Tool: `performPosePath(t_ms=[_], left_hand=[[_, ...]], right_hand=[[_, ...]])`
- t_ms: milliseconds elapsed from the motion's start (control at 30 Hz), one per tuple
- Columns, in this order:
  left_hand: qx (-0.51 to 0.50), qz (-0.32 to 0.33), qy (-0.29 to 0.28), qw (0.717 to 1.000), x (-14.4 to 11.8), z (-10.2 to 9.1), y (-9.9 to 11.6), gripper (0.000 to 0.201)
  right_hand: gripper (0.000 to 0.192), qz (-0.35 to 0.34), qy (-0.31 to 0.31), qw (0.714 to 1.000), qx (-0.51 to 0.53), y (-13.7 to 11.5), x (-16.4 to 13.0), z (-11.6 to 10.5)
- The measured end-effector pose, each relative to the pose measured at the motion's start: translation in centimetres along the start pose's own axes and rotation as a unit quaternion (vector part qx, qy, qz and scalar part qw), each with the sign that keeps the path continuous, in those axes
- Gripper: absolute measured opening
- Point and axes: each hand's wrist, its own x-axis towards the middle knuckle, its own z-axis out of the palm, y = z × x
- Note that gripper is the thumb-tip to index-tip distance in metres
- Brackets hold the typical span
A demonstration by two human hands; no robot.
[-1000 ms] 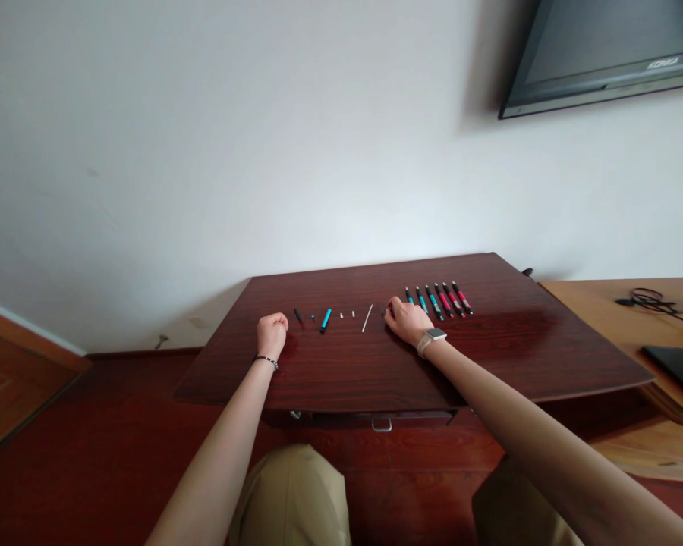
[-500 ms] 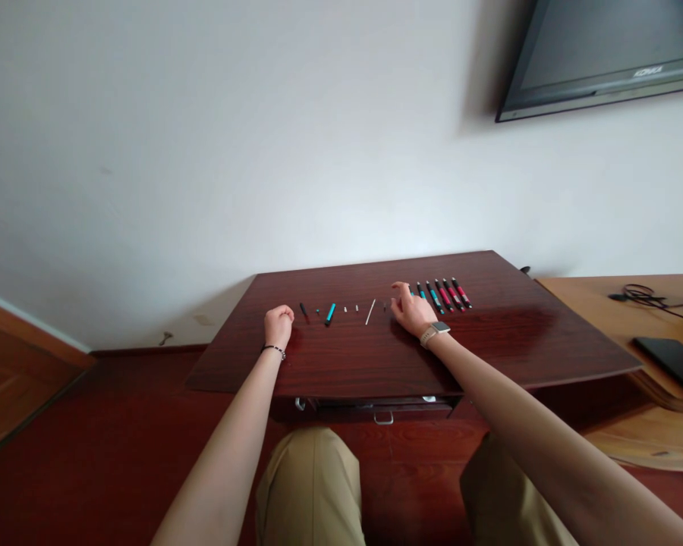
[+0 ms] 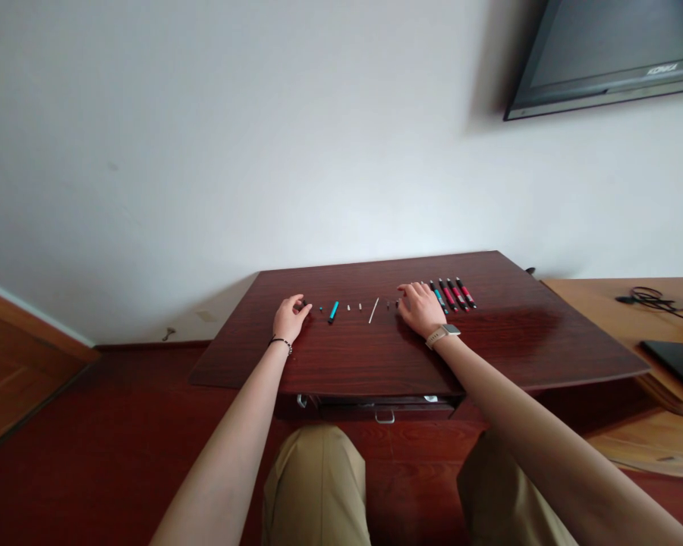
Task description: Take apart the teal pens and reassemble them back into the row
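Bare dark-red wooden tabletop (image 3: 489, 341) lies open toward its near edge. Left hand (image 3: 291, 317), fingers loosely parted, touches a small black pen part (image 3: 303, 303). Right hand (image 3: 421, 307), fingers spread, rests flat beside the row of red and teal pens (image 3: 452, 293), gripping nothing.

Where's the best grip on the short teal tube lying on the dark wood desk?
Probably pinch the short teal tube across its middle from above, fingers on its two long sides. It lies flat on the dark wood desk, slightly slanted, with bare wood either side; the small bits nearby sit apart from it.

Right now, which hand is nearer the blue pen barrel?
Left. The left hand sits just left of the blue barrel, a few small parts between; the right hand lies farther right, beyond the white rod.
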Motion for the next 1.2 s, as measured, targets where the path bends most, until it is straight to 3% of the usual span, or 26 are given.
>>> performPosePath(t_ms=[167,333,400,533,733,867,1033,1200], left_hand=[[0.023,0.003,-0.006,1.0,0.2,0.1,-0.1,0.021],[-0.038,-0.042,0.03,0.998,0.1,-0.3,0.1,0.024],[-0.057,-0.04,0.056,0.996,-0.5,-0.7,0.9,0.028],[-0.032,0.059,0.115,0.991,-2.2,-0.5,4.6,0.034],[-0.095,0.225,-0.04,0.969,-2.5,4.1,12.8,0.029],[-0.142,0.293,-0.053,0.944,-0.5,7.4,16.6,0.033],[-0.219,0.284,-0.043,0.933,1.1,10.1,18.1,0.033],[-0.276,0.252,-0.062,0.926,1.0,11.0,17.2,0.022]], right_hand=[[0.035,-0.01,-0.06,0.998,-0.021,0.6,0.4,1.0],[0.028,-0.007,-0.091,0.996,-0.016,0.9,0.7,1.2],[0.026,-0.007,-0.079,0.997,0.01,1.1,0.8,1.2],[0.026,0.023,0.001,0.992,0.123,1.9,1.0,1.0],[0.043,0.102,0.124,0.937,0.311,2.8,0.6,1.0],[0.052,0.128,0.155,0.885,0.42,2.3,2.5,0.7],[0.044,0.074,0.13,0.822,0.55,1.2,6.3,0.1],[0.04,0.046,0.103,0.815,0.569,1.0,6.0,0.4]])
